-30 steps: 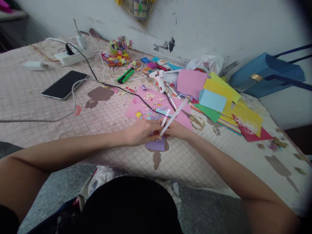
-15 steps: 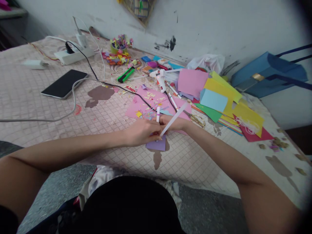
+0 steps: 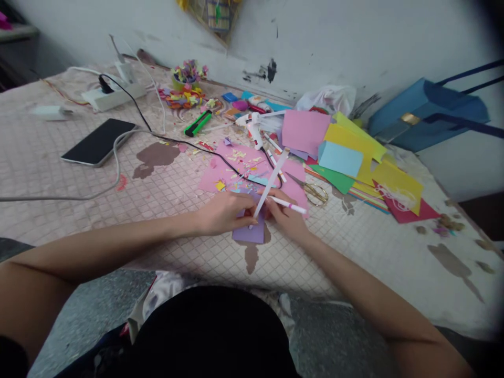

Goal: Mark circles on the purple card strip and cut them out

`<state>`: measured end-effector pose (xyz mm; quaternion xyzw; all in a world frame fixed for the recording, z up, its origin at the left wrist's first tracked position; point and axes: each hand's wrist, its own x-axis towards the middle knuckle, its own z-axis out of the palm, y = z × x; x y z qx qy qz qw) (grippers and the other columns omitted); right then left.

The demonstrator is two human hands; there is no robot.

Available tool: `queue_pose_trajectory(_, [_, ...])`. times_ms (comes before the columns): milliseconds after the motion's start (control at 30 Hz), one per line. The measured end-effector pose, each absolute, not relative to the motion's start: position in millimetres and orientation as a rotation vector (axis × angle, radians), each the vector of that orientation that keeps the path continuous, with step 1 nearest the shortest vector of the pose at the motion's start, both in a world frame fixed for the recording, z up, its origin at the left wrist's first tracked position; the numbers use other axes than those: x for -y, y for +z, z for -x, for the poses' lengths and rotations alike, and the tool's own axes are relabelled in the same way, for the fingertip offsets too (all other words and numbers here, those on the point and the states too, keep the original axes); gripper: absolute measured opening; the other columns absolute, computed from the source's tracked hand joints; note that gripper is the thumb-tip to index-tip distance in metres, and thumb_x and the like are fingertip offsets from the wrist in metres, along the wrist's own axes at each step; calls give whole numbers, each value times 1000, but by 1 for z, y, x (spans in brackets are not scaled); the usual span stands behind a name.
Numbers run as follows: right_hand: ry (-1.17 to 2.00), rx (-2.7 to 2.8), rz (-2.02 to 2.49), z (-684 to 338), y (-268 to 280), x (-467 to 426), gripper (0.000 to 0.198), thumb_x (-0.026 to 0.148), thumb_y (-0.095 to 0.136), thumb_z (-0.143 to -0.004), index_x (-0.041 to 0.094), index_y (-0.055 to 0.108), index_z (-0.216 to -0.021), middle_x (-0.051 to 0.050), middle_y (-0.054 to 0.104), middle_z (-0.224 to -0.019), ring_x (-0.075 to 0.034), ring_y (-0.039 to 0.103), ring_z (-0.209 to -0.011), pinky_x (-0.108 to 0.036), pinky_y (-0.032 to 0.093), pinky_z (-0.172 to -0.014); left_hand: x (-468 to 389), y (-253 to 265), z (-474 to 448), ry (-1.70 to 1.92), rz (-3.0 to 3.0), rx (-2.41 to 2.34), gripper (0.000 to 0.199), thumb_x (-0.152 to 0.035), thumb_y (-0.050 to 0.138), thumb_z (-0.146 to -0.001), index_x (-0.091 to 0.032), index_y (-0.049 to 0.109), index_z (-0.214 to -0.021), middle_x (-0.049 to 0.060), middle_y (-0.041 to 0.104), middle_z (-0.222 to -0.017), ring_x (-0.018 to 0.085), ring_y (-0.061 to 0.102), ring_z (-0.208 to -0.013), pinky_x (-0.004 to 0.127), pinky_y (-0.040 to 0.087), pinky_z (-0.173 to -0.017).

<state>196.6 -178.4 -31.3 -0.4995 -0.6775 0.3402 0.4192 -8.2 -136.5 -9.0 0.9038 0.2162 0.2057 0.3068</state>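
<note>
Fingers pinched, my left hand [image 3: 223,214] holds the lower end of a long translucent glue stick [image 3: 271,182], which slants up and to the right. Under both hands lies a purple paper [image 3: 252,234] on the quilted tablecloth; my fingers hide part of it. My right hand [image 3: 290,220] grips a white marker [image 3: 290,205] with a purple band, its plain end pointing right and its other end hidden near the glue stick. Just beyond the hands is a pink sheet [image 3: 210,176] strewn with paper scraps.
A white glue gun [image 3: 254,131] with a black cord rests behind the pink sheet. Gold-handled scissors [image 3: 316,194] and coloured papers [image 3: 340,159] are at right. A green cutter [image 3: 198,123], a tablet [image 3: 99,142] and a power strip [image 3: 114,94] lie at left. A blue bag [image 3: 425,118] is far right.
The marker has swung from upright between the hands to nearly level, pointing right in my right hand. That hand has moved nearer me. My left hand still pinches the glue stick.
</note>
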Motion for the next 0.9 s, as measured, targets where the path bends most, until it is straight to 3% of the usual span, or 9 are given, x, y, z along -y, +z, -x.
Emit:
queue_pose_trajectory(233, [852,1687,1260,-195,-35,177,33,49,47,-96,22,63,-108,-2,68,-78,-14,62,-63,-25,49,-53,142,0,12,594,-2369,-559,13,-21,67,-85,-14,61,-76,-3,59,-69,8,52,-60,19,38,-59])
queue_pose_trajectory(900, [895,1664,1254,-195,-36,178,30,45,48,-96,22,62,-109,-2,70,-81,-13,63,-65,-23,50,-54,146,-6,11,622,-2456,-443,9,-17,63,-87,-15,60,-79,-1,63,-76,8,55,-62,20,41,-59])
